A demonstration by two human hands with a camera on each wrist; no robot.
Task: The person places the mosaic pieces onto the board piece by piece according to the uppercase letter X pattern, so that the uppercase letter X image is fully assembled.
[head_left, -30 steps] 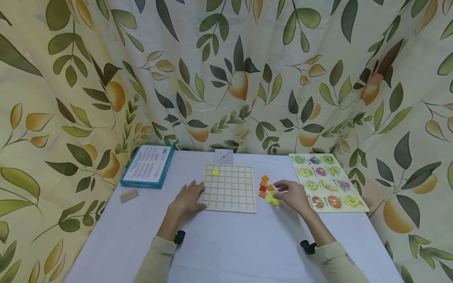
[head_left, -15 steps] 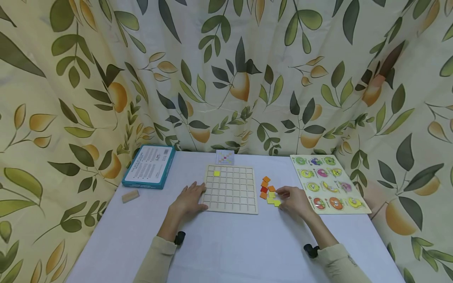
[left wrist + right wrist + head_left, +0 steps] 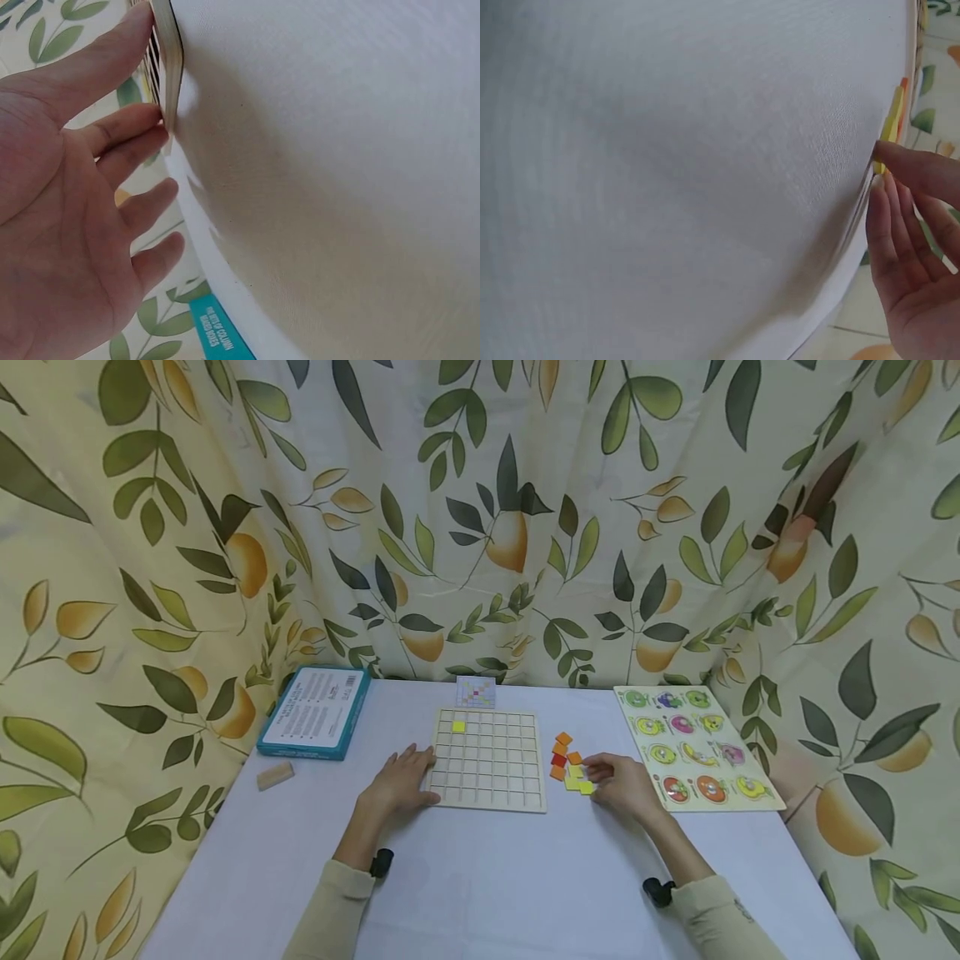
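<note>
A wooden grid board (image 3: 487, 762) lies mid-table with one yellow tile (image 3: 459, 726) set in a cell near its far left corner. My left hand (image 3: 401, 779) lies flat on the cloth. In the left wrist view its straight fingers (image 3: 124, 142) press against the board's edge (image 3: 169, 60). To the right of the board is a small pile of orange, red and yellow tiles (image 3: 562, 756). My right hand (image 3: 600, 777) is at the pile's near end. Its thumb and fingertip (image 3: 881, 169) pinch a yellow tile (image 3: 890, 124) that still lies on the table.
A teal box (image 3: 313, 712) sits at the far left with a small wooden block (image 3: 273, 774) in front of it. A pattern card (image 3: 476, 692) lies behind the board. A fruit peg puzzle (image 3: 693, 747) lies at the right. Leaf-print curtain surrounds the white table.
My right hand dropped from above the pile to its near yellow tiles and closed its fingertips on one. The left hand and the board stayed still.
</note>
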